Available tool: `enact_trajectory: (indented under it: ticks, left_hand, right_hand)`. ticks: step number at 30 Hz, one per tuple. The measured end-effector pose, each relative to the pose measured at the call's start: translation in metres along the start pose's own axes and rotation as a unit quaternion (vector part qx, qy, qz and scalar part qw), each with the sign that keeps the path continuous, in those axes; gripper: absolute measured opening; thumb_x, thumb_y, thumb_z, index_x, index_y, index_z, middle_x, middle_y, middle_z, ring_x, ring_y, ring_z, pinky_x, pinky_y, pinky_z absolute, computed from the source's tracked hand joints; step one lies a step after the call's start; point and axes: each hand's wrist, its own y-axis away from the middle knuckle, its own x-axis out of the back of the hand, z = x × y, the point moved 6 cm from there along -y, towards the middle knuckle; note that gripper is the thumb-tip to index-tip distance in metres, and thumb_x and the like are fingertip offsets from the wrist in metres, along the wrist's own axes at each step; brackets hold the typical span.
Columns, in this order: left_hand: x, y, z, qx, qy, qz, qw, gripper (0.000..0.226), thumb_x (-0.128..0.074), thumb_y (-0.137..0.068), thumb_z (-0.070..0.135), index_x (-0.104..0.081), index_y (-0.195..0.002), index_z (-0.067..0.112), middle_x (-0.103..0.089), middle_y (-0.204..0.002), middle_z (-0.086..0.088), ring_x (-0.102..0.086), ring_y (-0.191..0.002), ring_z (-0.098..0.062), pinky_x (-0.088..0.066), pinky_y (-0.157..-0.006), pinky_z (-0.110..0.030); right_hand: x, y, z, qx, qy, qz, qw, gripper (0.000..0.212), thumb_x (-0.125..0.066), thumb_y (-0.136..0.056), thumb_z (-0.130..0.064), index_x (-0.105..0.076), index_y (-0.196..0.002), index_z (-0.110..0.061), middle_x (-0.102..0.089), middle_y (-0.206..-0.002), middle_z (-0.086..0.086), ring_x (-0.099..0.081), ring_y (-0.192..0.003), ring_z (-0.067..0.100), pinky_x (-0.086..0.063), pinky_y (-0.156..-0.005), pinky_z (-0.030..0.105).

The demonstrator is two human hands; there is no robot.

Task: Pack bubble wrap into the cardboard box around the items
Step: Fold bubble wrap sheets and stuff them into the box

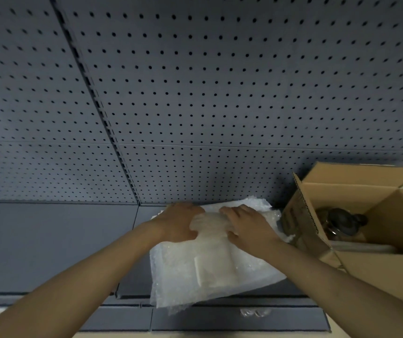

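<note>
Both grips curl round the bubble wrap [210, 259] on the shelf [49, 245], left hand [178, 224] and right hand [246, 225] bunching its far end. Next, probably, carry it to the cardboard box [390, 230] at the shelf's right end.

Dark print on the cardboard box [293, 222] side is too blurred to read.

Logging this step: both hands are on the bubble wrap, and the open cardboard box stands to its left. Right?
Not quite. The head view shows both the left hand and right hand on the bubble wrap, but the open cardboard box stands to its right.
</note>
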Motion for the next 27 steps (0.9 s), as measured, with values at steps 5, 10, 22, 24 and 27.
enact_trajectory:
  ticks: [5,10,22,24,27]
  left_hand:
    - [-0.003,0.002,0.003,-0.002,-0.074,0.03,0.997,0.102,-0.066,-0.067,0.069,-0.019,-0.148,0.029,-0.031,-0.148,0.002,-0.027,-0.135,-0.021,-0.011,-0.117,-0.039]
    - [-0.007,0.007,0.003,-0.01,-0.155,0.08,0.985,0.093,-0.072,-0.071,0.042,-0.02,-0.146,0.025,-0.033,-0.143,-0.001,-0.03,-0.133,-0.023,-0.013,-0.118,-0.04]
    - [0.054,0.039,-0.004,-0.009,-0.097,0.092,0.991,0.066,-0.07,-0.071,0.028,-0.044,-0.132,0.033,-0.057,-0.118,0.002,-0.056,-0.104,-0.018,-0.045,-0.091,-0.034]
    - [0.071,0.045,0.003,-0.017,-0.11,0.119,0.987,0.064,-0.071,-0.07,0.028,-0.046,-0.129,0.033,-0.059,-0.117,0.003,-0.057,-0.102,-0.016,-0.047,-0.085,-0.032]
    - [0.1,0.049,0.019,-0.027,-0.128,0.149,0.98,0.066,-0.071,-0.072,0.03,-0.044,-0.132,0.034,-0.058,-0.12,0.008,-0.056,-0.104,-0.015,-0.043,-0.08,-0.027]
  right_hand:
    - [0.003,-0.003,0.003,-0.006,0.039,0.013,0.999,0.049,-0.064,-0.075,-0.022,-0.055,-0.122,-0.015,-0.064,-0.107,0.006,-0.058,-0.099,0.028,-0.045,-0.086,0.033]
    - [0.007,-0.003,0.0,-0.027,0.028,0.009,0.999,0.049,-0.06,-0.08,-0.027,-0.052,-0.127,-0.017,-0.061,-0.117,0.005,-0.053,-0.108,0.026,-0.04,-0.093,0.033]
    - [0.039,-0.01,-0.013,-0.028,0.029,0.002,0.999,0.054,-0.059,-0.08,-0.035,-0.05,-0.129,-0.015,-0.052,-0.123,0.005,-0.045,-0.116,0.024,-0.034,-0.1,0.032]
    - [0.058,-0.014,-0.012,-0.028,0.03,0.006,0.999,0.053,-0.061,-0.08,-0.036,-0.05,-0.126,-0.014,-0.049,-0.119,0.005,-0.044,-0.113,0.023,-0.041,-0.094,0.032]
    - [0.099,-0.016,-0.008,-0.038,0.034,0.012,0.999,0.053,-0.065,-0.077,-0.036,-0.048,-0.124,-0.017,-0.048,-0.116,0.003,-0.047,-0.107,0.021,-0.042,-0.078,0.03]
